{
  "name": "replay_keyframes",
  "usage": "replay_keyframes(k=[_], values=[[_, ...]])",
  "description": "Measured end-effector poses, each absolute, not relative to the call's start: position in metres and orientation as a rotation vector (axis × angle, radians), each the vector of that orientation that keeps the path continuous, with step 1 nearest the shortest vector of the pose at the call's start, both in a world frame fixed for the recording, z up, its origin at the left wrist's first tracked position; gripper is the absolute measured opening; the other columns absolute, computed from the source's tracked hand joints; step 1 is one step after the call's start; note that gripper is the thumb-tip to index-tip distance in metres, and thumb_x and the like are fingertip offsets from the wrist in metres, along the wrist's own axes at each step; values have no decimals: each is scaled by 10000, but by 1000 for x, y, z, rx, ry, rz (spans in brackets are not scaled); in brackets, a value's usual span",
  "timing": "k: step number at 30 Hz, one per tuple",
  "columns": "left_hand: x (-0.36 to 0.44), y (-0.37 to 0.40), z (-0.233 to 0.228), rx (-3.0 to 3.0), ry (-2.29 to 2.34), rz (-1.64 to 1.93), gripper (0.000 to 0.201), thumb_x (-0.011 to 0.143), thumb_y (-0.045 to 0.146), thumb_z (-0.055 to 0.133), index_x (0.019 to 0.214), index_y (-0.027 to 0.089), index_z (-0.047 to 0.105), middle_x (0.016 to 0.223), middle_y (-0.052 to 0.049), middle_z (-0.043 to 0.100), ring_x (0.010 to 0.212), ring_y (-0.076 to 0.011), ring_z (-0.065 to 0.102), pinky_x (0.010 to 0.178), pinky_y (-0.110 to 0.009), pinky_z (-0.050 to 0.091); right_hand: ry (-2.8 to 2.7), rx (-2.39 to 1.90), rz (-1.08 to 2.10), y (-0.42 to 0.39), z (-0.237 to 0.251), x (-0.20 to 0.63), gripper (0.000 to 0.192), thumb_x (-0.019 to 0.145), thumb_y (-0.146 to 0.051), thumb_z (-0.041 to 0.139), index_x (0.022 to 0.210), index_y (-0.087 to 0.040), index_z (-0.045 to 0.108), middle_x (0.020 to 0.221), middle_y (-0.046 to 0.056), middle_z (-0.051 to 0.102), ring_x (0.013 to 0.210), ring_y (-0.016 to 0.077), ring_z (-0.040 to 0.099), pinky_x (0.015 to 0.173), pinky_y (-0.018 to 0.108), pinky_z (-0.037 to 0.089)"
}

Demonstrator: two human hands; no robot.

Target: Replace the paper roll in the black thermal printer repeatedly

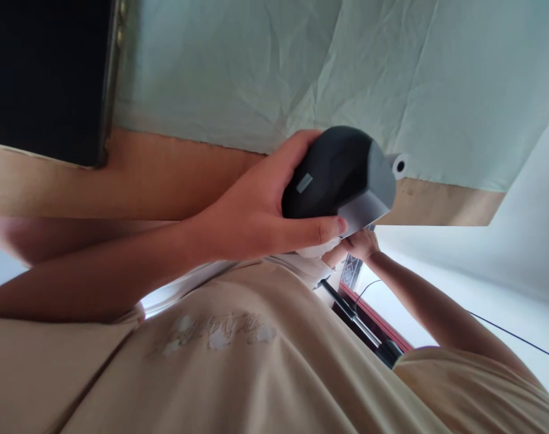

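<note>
Head view, camera pointing up at the person's own torso. One hand (256, 211), side not determinable, is wrapped around a dark grey rounded plastic device (338, 175) with a lighter grey flat end face: fingers curled over the top, thumb pressed along the underside. The device is held in the air in front of the chest, above the beige T-shirt (256, 361). The other hand (358, 246) sits just beneath the device, fingers bunched; whether it touches the device is unclear. Crinkled pale green sheet (347, 66) behind.

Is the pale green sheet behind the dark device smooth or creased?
Creased: fold lines run across the sheet above the device, which the left hand grips.
</note>
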State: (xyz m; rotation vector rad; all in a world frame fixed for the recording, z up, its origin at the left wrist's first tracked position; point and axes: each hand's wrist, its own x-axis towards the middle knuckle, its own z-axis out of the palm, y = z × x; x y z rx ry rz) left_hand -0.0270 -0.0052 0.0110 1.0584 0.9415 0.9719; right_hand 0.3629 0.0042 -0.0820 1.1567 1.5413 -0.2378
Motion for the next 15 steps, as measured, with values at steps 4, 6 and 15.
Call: replay_keyframes(k=[4, 6, 15], values=[[-27, -5, 10, 1075, 915, 1003, 637, 753, 372, 714, 1307, 221, 439, 1198, -5, 628, 1051, -151, 601, 891, -282, 535, 1509, 1170, -248, 2, -82, 367, 442, 954, -482, 493, 1130, -89, 593, 1084, 83, 600, 1047, 117, 582, 970, 322, 522], [-28, -5, 11, 1085, 919, 993, 640, 771, 325, 698, 1334, 187, 427, 1219, -22, 619, 1063, -146, 592, 900, -278, 514, 1499, 1170, -260, 3, -81, 367, 440, 953, -478, 498, 1129, -86, 592, 1081, 83, 600, 1046, 118, 583, 968, 323, 524], [-27, -3, 13, 1085, 910, 998, 662, 760, 283, 714, 1332, 124, 421, 1219, -57, 617, 1060, -153, 585, 890, -268, 482, 1487, 1190, -345, 13, -77, 355, 443, 955, -484, 490, 1163, -104, 586, 1117, 89, 594, 1067, 118, 579, 980, 324, 519]])
